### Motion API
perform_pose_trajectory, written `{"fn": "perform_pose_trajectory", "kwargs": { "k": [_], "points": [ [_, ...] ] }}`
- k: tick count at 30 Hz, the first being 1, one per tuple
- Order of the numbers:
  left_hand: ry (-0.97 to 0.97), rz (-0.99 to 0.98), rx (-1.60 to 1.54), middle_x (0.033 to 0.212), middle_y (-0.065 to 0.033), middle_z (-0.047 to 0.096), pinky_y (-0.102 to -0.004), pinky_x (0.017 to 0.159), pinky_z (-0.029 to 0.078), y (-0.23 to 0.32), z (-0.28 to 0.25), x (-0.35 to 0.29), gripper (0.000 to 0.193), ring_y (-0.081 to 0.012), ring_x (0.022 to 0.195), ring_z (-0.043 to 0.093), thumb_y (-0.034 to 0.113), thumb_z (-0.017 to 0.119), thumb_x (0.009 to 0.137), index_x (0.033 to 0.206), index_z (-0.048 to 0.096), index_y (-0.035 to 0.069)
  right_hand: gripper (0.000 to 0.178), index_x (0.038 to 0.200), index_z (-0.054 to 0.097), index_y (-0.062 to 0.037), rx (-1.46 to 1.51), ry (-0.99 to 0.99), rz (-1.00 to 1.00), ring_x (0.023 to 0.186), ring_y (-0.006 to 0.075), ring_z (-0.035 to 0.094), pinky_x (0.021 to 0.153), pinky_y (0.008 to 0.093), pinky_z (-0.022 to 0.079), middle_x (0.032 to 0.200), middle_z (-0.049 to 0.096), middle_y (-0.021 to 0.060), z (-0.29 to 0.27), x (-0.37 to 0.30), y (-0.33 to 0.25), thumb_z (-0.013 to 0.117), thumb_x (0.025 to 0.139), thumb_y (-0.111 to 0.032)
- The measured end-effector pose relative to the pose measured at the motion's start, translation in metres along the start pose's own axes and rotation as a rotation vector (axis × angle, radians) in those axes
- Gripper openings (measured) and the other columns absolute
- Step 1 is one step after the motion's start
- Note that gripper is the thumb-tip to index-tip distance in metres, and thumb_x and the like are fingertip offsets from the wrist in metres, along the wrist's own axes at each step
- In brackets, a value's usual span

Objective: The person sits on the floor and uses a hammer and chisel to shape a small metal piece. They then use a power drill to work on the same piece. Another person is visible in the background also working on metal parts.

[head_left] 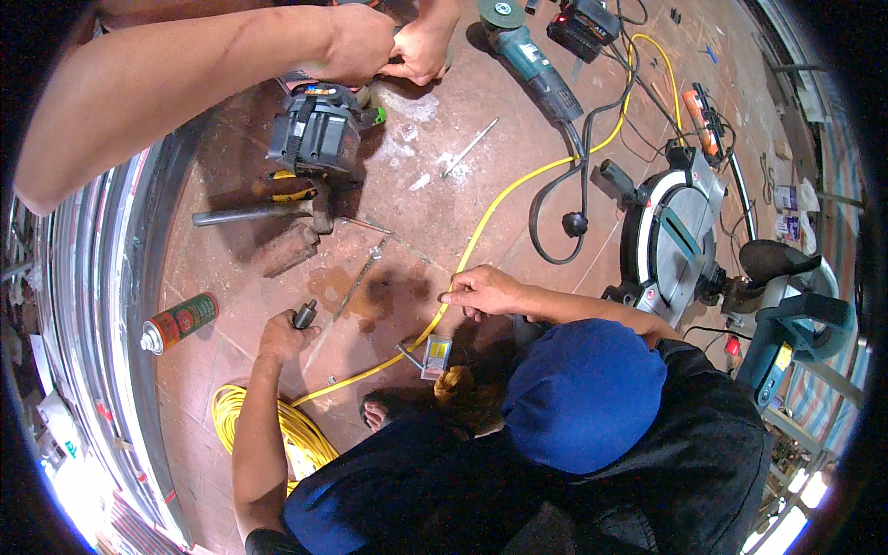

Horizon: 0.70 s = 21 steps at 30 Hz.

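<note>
My left hand (pixel 289 335) is closed around a short dark metal cylinder (pixel 304 314), like a socket or chuck. My right hand (pixel 486 291) is held low over the floor with thumb and forefinger pinched. Its fingertips are beside a yellow cable (pixel 474 242), and I cannot make out what they hold. Between my hands and my foot lies a small clear plastic box (pixel 436 358) with a yellow label, next to a thin metal pin (pixel 411 356). A small metal piece (pixel 376 251) rests on the tiles farther ahead.
At upper left, another person's hands (pixel 398 51) meet near a grey battery tool (pixel 314 129). A hammer (pixel 254 215) and spray can (pixel 180 324) lie left; coiled yellow cable (pixel 268 425) sits by my left arm. An angle grinder (pixel 532 69) and mitre saw (pixel 675 231) are right.
</note>
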<state>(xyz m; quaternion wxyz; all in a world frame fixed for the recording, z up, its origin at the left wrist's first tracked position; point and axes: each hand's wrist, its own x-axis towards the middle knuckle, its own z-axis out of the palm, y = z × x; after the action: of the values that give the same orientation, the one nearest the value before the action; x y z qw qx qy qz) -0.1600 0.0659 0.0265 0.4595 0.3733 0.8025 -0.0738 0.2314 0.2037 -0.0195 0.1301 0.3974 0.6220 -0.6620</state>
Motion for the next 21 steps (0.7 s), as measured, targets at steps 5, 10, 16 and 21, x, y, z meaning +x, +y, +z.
{"fn": "perform_pose_trajectory", "kwargs": {
  "k": [5, 10, 16, 21],
  "points": [
    [-0.021, -0.003, -0.068, 0.069, -0.0110, 0.068, -0.0377, 0.060, 0.052, -0.002, 0.001, 0.002, 0.040, -0.0212, 0.061, 0.066, 0.033, 0.086, 0.077, 0.088, 0.065, 0.001, 0.042, 0.085, 0.065, -0.0043, -0.007, -0.008, 0.000, 0.056, 0.0137, 0.065, 0.052, 0.0303, 0.050, 0.064, 0.068, 0.0059, 0.000, 0.000, 0.001, 0.066, 0.098, -0.044],
    [0.003, 0.032, -0.022, 0.068, -0.0104, 0.066, -0.0368, 0.058, 0.051, -0.009, 0.005, 0.007, 0.039, -0.0191, 0.059, 0.063, 0.033, 0.086, 0.077, 0.087, 0.065, 0.001, 0.041, 0.087, 0.066, -0.0042, -0.021, -0.002, 0.016, 0.057, 0.0148, 0.067, 0.053, 0.0306, 0.051, 0.066, 0.069, 0.0070, 0.001, -0.001, 0.001, 0.066, 0.098, -0.044],
    [-0.024, 0.018, -0.094, 0.065, -0.0072, 0.063, -0.0350, 0.054, 0.049, -0.028, 0.011, 0.020, 0.036, -0.0167, 0.055, 0.059, 0.028, 0.087, 0.076, 0.084, 0.063, 0.002, 0.041, 0.091, 0.067, -0.0046, -0.034, 0.001, -0.060, 0.058, 0.0154, 0.068, 0.055, 0.0320, 0.054, 0.068, 0.069, 0.0075, 0.000, -0.002, 0.004, 0.064, 0.098, -0.045],
    [-0.071, -0.035, -0.119, 0.068, -0.0095, 0.066, -0.0358, 0.060, 0.050, -0.042, 0.015, 0.030, 0.033, -0.0188, 0.061, 0.063, 0.027, 0.084, 0.079, 0.086, 0.065, 0.001, 0.037, 0.098, 0.068, -0.0058, -0.125, 0.162, -0.236, 0.066, 0.0291, 0.072, 0.062, 0.0418, 0.055, 0.073, 0.070, 0.0150, 0.010, -0.011, 0.016, 0.061, 0.099, -0.042]
  ]
}}
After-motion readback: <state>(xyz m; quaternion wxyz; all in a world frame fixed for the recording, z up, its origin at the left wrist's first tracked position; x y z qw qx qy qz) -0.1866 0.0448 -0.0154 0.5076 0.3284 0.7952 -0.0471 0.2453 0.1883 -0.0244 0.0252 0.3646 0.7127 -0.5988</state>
